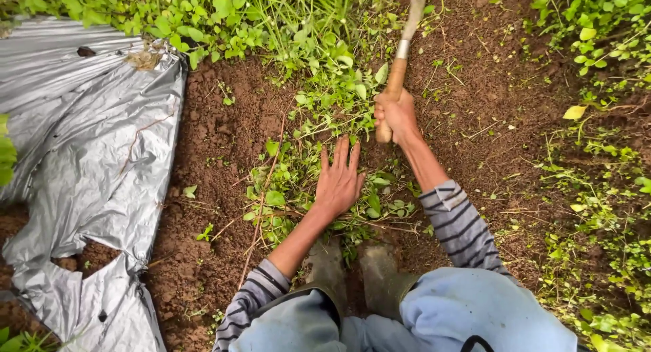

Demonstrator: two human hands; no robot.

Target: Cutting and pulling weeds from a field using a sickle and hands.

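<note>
Nearest the camera are the person's bent knees in pale blue trousers (475, 311), and between them two muddy rubber boots (352, 274) planted on the soil. Striped grey sleeves (458, 223) run forward from both sides. The left hand (339, 179) lies palm down on a patch of low green weeds (291, 189), its fingers (342, 152) stretched out and slightly spread, pressing the leaves against the ground. Just beyond and to the right of it, the right hand (395, 114) is wrapped in a fist round the lower end of a wooden handle (392, 94), fingers closed tight together. The handle rises away from the person toward the top edge, where a metal collar joins it to the blade of a hand hoe (412, 13); the blade's tip is cut off by the frame. Bare brown soil (217, 142) surrounds the weeds. To the left lies crumpled silver plastic mulch sheet (88, 148), torn in places. More weeds (597, 47) grow thick at the far edge and right side
</note>
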